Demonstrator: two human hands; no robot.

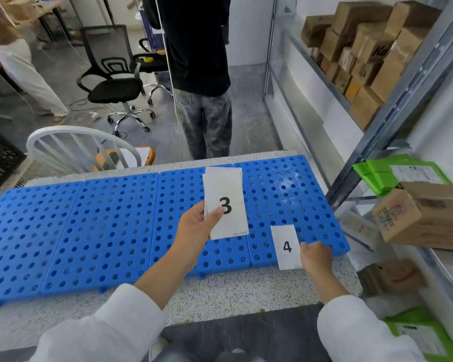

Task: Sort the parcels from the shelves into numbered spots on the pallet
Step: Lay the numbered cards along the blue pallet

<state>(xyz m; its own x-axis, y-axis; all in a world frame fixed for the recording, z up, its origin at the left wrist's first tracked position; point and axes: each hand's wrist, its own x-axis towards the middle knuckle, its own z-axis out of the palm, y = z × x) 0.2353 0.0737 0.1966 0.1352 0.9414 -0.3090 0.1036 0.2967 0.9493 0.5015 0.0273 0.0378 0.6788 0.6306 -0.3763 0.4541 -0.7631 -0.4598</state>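
Here, the left hand (196, 226) is gripping a stack of cards (226, 202) topped "3" above the blue pallet (94, 226), while the right hand (315, 257) appears to be pinching the "4" card (287, 246) lying at the pallet's five o'clock corner; parcels (364, 50) are sitting shelved at two o'clock.

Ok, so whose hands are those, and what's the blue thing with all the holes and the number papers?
There is no robot here. The one picture comes from a camera worn on a person's head, looking down, so you see that person's own two hands. The blue thing is a plastic pallet lying on a speckled table. The left hand holds a stack of white cards with a 3 on top. The right hand pinches the edge of a card marked 4, which lies at the pallet's near right edge. On the right are shelves with cardboard boxes and green parcels.
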